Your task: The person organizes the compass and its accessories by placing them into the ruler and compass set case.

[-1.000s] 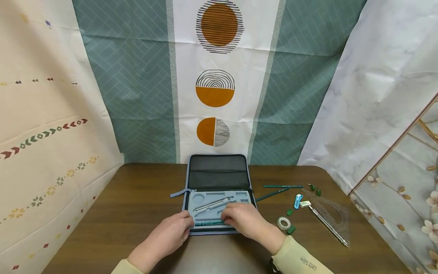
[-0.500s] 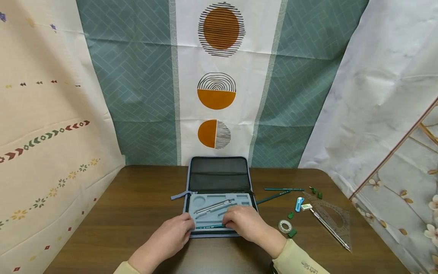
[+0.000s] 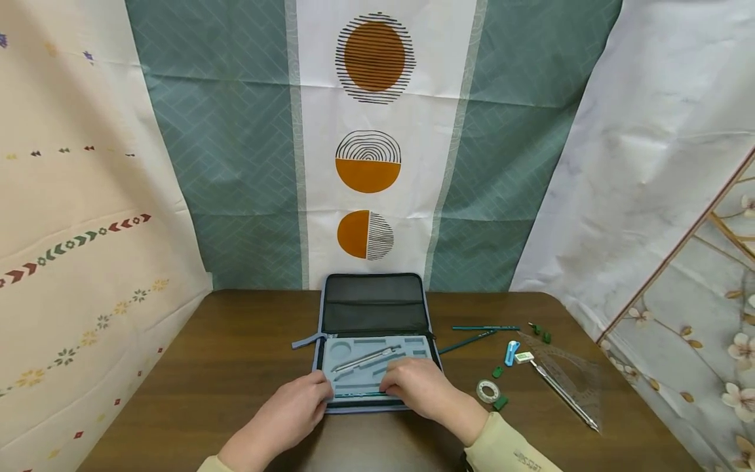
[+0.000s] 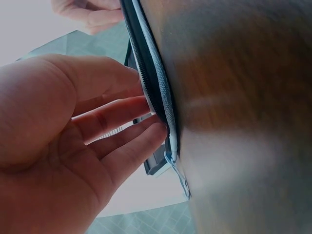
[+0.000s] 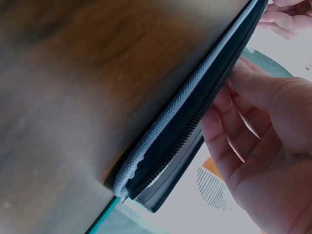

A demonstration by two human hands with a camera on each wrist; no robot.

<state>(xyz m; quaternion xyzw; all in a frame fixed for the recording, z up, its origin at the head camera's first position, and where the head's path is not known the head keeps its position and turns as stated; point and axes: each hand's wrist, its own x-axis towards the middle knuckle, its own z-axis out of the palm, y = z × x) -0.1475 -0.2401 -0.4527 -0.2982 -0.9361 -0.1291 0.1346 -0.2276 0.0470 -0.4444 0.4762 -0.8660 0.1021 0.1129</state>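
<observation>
Hardly any shift vs. earlier frames: both hands same spots on open case (image 3: pixel 377 308). Teal pencil (image 3: pixel 358 394) lies left-right in front slot, betw. hands. R hand (image 3: pixel 420 388), fingers flat, presses its end, nearer. L hand (image 3: pixel 297 410), fingers straight, steadies case edge.

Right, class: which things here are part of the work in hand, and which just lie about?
In hand: open case, green pencil in its tray, left hand, right hand.

Lying about: two pencils, tape roll, protractor, eraser.
</observation>
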